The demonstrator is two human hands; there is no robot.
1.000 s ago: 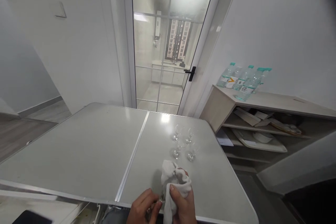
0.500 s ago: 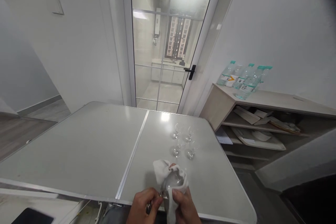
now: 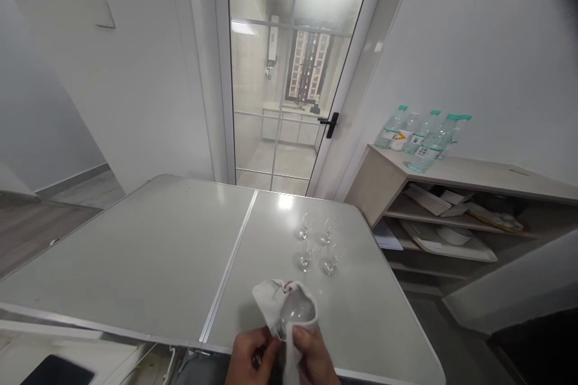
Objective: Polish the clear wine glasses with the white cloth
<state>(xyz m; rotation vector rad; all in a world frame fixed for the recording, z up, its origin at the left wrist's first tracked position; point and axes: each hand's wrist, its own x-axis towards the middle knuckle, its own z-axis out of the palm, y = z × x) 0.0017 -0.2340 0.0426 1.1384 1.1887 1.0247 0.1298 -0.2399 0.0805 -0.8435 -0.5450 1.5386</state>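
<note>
Near the front edge of the table, a clear stemmed glass (image 3: 298, 308) is held with its bowl wrapped in a white cloth (image 3: 270, 302). My left hand (image 3: 253, 355) is closed around the glass's stem end, and its foot is mostly hidden by the fingers. My right hand (image 3: 315, 354) grips the cloth around the bowl, thumb in front, with a fingertip showing at the far side of the cloth. Beyond my hands, several more clear stemmed glasses (image 3: 329, 264) stand on the table in two rows.
The grey table (image 3: 149, 252) has a metal seam down its middle. At the right, a wooden shelf unit (image 3: 487, 169) carries plastic bottles (image 3: 427, 150) on top and papers and trays inside. A glass door (image 3: 275, 153) with a black handle is behind the table.
Both hands, the glass and the cloth have shifted slightly. The cloth's loose corner reaches further left, and my left hand has moved a little closer to the right hand.
</note>
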